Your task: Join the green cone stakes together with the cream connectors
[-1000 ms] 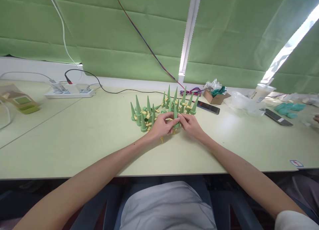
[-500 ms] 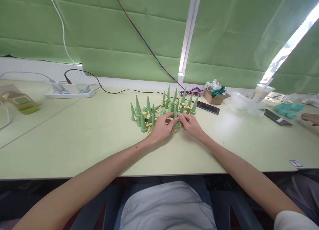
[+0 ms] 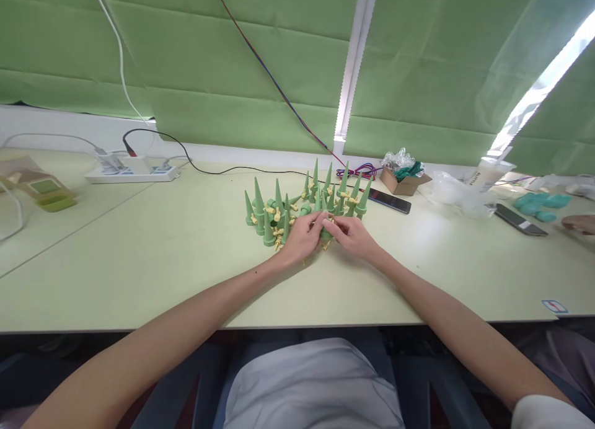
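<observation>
Between my two hands stands a green plant watering spike (image 3: 326, 235), a pointed cone held upright low over the table. My left hand (image 3: 302, 238) pinches it near the tip with thumb and index finger. Lower down on the right side, my right hand (image 3: 354, 235) presses its thumb and curled fingers to the same spike. Several more green spikes with small yellow valves (image 3: 279, 232) stand in a cluster just left of and behind my hands. The fingers partly hide the held spike's base.
A smartphone (image 3: 389, 201) and a cardboard box (image 3: 403, 182) lie behind my right hand. Farther right are a drink cup (image 3: 488, 173), plastic bags, another phone (image 3: 520, 220) and another person's hand (image 3: 579, 224). A power strip (image 3: 132, 173) sits at the back left.
My left thumb and index finger have moved up toward the spike's tip. My right thumb has slid lower on the spike. The clustered spikes stay in place.
</observation>
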Available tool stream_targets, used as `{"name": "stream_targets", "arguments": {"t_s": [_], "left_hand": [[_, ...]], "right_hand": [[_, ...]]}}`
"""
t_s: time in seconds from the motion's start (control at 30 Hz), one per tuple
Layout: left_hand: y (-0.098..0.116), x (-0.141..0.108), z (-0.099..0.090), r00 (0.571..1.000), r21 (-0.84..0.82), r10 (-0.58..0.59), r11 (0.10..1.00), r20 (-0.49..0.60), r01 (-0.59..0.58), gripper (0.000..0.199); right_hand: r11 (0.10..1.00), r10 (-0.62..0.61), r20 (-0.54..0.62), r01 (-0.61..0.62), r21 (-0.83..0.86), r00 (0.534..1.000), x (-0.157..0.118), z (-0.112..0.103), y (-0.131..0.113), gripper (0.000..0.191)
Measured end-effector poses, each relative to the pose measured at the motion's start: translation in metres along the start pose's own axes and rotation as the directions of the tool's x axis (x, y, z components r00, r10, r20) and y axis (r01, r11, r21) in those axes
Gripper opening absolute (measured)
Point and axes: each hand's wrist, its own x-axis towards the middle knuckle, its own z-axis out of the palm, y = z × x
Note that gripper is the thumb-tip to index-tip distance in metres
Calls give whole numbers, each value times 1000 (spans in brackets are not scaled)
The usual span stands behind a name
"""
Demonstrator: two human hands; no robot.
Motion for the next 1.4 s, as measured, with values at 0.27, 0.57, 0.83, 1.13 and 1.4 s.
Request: {"name": "stream_targets", "arguments": {"t_s": [0.27, 0.57, 0.83, 1.13, 1.4], "left_hand": [[-1, -1, -1, 1000, 33, 10, 999, 29, -11, 47], [-3, 0, -1, 999, 66, 22, 998, 34, -24, 46], [-6, 0, -1, 998, 78, 15, 997, 57, -19, 46], [-5, 0, 1, 998, 27, -10, 1000, 65, 9, 49], [-2, -1, 1, 996, -24, -36, 999, 80, 38, 54]], "right_hand": [[999, 4, -1, -4, -53, 1000, -3, 2, 0, 53], [995, -14, 1, 14, -97, 1000, -4, 3, 0, 54], [988, -50, 53, 57, -141, 997, -5, 4, -1, 53], [992, -32, 41, 36, -121, 999, -5, 4, -2, 54], [994, -34, 28, 36, -100, 999, -4, 4, -4, 54]]}}
